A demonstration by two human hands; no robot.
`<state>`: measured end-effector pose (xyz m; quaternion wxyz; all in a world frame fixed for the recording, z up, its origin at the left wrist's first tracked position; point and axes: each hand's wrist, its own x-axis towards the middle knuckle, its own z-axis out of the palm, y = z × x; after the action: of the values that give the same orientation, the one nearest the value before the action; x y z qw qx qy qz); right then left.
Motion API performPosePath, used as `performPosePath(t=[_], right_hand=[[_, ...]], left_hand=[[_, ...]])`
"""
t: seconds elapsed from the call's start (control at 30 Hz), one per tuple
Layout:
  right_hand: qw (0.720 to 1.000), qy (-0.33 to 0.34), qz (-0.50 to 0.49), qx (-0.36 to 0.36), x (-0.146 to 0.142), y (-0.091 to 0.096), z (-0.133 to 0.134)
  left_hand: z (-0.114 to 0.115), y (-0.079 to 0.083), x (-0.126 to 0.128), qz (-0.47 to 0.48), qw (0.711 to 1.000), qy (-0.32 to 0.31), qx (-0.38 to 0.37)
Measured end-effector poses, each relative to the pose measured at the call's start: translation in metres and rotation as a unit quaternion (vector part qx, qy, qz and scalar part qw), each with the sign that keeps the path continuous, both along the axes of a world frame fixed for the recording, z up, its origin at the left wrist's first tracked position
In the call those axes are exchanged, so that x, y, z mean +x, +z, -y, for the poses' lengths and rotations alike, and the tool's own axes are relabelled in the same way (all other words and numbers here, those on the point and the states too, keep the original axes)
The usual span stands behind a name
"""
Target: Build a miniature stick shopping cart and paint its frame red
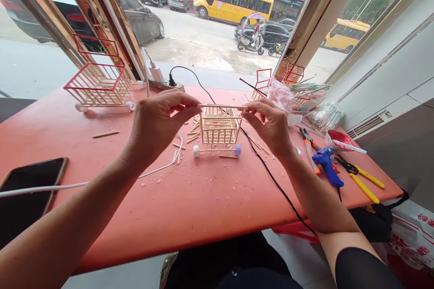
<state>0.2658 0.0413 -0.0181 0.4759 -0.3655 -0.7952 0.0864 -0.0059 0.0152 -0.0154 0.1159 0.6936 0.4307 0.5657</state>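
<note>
A small cart made of pale wooden sticks (221,129) stands on the table in front of me, with a white cap wheel (195,151) and a bluish one (238,150) on its near axle. Across the cart's near top lies a thin wooden stick (222,106), pinched at both ends. My left hand (159,119) is closed on the stick's left end. At its right end, my right hand (267,122) grips it between thumb and fingertips. Whether the stick touches the cart's uprights I cannot tell.
A red-rimmed stick cart (98,83) stands at the left. On the right lie a blue glue gun (326,165), orange-handled pliers (309,149) and yellow-handled cutters (362,176). A black cable (267,169) crosses the table. A phone (32,189) lies at the left edge.
</note>
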Motion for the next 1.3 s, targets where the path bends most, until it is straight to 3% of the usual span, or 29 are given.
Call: performPosePath(t=[0.4, 1.3], right_hand=[[1.000, -0.004, 0.000, -0.001, 0.004, 0.002, 0.000], [1.000, -0.006, -0.005, 0.020, 0.002, -0.003, -0.003]], left_hand=[[0.000, -0.004, -0.001, 0.015, 1.000, -0.019, 0.006], [0.000, -0.010, 0.003, 0.013, 1.000, 0.024, -0.008]])
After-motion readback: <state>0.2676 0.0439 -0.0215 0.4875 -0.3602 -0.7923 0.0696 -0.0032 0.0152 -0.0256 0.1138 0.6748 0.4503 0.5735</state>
